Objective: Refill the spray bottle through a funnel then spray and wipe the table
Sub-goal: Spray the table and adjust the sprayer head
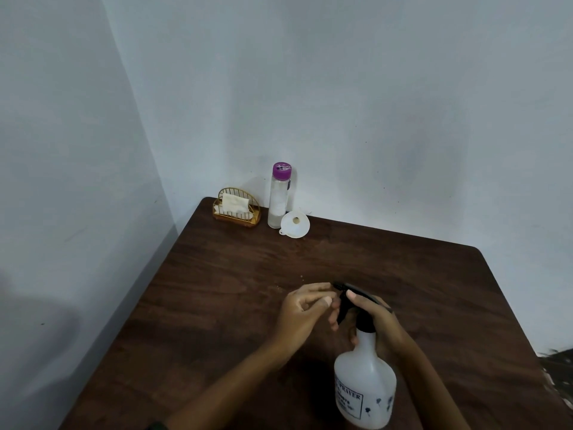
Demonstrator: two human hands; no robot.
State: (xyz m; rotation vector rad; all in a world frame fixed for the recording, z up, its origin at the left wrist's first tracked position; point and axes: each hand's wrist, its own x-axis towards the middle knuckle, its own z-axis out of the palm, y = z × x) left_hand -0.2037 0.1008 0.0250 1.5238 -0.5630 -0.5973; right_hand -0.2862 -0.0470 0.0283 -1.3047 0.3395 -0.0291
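A white translucent spray bottle (364,386) with a black trigger head (356,302) stands upright near the front of the dark wooden table (235,274). My right hand (372,318) is wrapped around the black head and neck. My left hand (302,311) hovers just left of the nozzle, fingers loosely curled and holding nothing. At the far corner a clear bottle with a purple cap (279,197) stands upright, with a white funnel (295,225) lying on its side next to it.
A gold wire holder with white napkins (236,207) sits in the back left corner of the table, beside the clear bottle. Pale walls meet behind that corner. The table's right edge runs diagonally toward the front right.
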